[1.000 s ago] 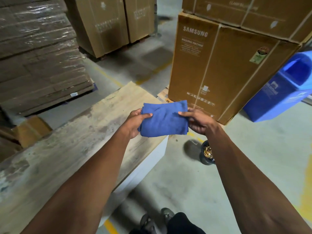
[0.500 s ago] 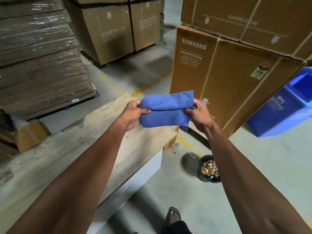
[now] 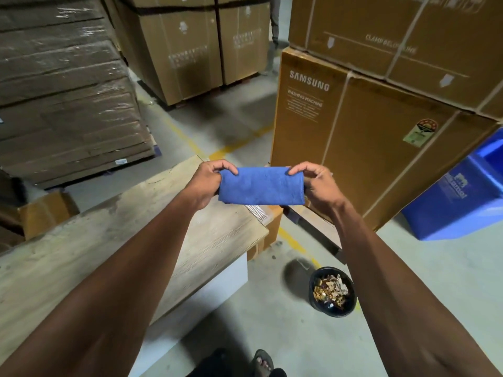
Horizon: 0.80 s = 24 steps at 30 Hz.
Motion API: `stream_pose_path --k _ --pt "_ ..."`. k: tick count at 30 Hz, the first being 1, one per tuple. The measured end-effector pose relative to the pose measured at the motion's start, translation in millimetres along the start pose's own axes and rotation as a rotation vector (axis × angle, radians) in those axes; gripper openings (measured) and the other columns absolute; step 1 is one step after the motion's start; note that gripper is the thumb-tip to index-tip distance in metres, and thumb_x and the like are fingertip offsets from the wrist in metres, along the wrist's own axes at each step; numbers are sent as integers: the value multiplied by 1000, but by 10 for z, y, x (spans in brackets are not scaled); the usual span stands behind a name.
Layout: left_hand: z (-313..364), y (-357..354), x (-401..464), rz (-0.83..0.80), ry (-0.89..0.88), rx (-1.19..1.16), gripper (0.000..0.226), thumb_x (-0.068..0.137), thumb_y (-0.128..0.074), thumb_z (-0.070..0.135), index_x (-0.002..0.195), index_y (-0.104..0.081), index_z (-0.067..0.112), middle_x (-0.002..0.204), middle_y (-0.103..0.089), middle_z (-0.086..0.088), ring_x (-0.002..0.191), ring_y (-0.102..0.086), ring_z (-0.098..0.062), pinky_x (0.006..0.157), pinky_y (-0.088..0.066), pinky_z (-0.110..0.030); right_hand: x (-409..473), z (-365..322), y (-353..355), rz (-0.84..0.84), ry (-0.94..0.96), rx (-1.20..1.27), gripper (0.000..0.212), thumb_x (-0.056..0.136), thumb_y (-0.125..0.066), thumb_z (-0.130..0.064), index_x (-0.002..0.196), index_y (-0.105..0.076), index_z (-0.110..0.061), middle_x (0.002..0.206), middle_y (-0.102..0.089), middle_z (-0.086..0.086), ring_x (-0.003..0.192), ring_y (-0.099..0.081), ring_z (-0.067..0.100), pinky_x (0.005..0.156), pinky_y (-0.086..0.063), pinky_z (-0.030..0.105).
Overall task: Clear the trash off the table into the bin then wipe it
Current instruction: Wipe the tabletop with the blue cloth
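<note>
Currently one folded blue cloth [image 3: 261, 187] is pinched by left hand [image 3: 208, 180] and right hand [image 3: 317, 183], above one table [image 3: 81, 257]; one black bin [image 3: 332, 292] of trash stands right.

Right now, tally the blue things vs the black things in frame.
Blue: 2, the folded cloth that the left hand and right hand pinch, and the big bin.
Black: 1, the small bin holding trash.
Total: 3

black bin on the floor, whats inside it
The black bin holds crumpled scraps on top, golden-brown and silvery, likely wrappers and paper. Whatever lies beneath that top layer is covered, so how full it is cannot be told.
</note>
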<state>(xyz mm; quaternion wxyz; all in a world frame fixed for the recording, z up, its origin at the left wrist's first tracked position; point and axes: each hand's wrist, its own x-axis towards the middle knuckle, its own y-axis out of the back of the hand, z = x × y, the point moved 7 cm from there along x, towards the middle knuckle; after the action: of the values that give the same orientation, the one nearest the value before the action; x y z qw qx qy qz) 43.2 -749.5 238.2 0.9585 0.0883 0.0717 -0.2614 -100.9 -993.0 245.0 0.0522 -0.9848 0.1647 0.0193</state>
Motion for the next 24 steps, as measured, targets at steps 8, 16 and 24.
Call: stream_pose_path --k 8,16,24 --pt "-113 -306 511 -97 139 2 60 103 -29 -14 85 -75 20 105 -77 -4 91 -73 -27 60 -57 -31 406 259 327 -28 -110 8 51 106 -52 11 80 -78 -25 89 -73 5 73 -63 19 61 -50 28" --pt "-244 -452 1363 -117 233 -56 54 101 -31 -8 93 -78 18 120 -77 -12 97 -74 -31 63 -60 -30 1161 696 567 89 -255 27 60 101 -38 16 75 -77 -22 85 -74 6 70 -65 21 60 -54 26" --pt "-769 -453 2196 -104 440 -92 13 96 -69 32 103 -79 31 109 -77 0 103 -69 -24 85 -50 -39 1716 1223 620 196 -387 194 20 108 -53 -5 93 -66 -10 90 -72 3 79 -67 18 61 -57 28"
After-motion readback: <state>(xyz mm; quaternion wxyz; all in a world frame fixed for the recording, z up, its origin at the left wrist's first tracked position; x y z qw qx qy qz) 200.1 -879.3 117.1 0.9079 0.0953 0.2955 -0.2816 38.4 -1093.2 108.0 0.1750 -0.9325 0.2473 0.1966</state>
